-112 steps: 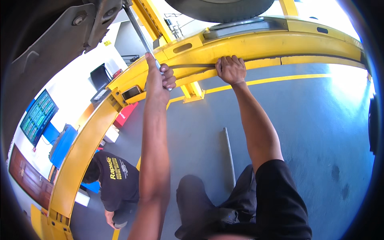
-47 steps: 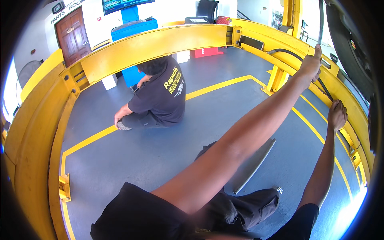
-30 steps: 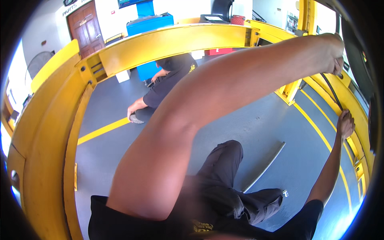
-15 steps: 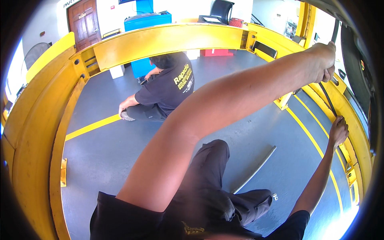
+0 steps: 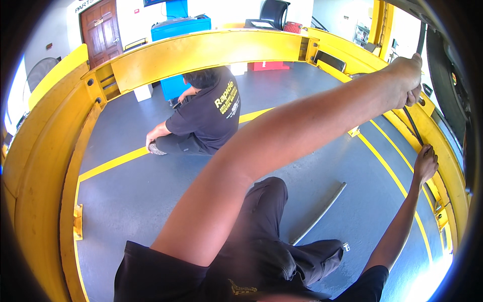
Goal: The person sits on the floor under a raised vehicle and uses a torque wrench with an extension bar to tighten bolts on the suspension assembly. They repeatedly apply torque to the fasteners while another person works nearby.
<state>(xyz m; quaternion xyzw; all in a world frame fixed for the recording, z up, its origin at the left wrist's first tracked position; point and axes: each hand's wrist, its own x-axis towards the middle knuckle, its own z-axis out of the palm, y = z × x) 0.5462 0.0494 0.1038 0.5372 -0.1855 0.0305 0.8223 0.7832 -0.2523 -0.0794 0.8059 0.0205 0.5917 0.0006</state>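
Note:
My left hand (image 5: 406, 80) is raised at the upper right, its fingers wrapped round a long, thin black rod-like piece (image 5: 413, 123). That piece runs up past the fist toward a dark rounded vehicle part (image 5: 443, 83), and its top end is out of sight. Lower down, my right hand (image 5: 426, 163) is closed round the same black piece near its lower end. Whether it is a stiff bar or a hose, I cannot tell.
Yellow steel lift beams (image 5: 206, 50) curve around me. Ahead to the left, a co-worker (image 5: 209, 110) sits low on the grey floor. A pale grey tube (image 5: 319, 214) lies beside my knee. Behind the far beam stands a blue cabinet (image 5: 181, 27).
The view has turned slightly, so the background and co-worker sit a little further left. Both hands keep their grip on the black piece, with hardly any movement.

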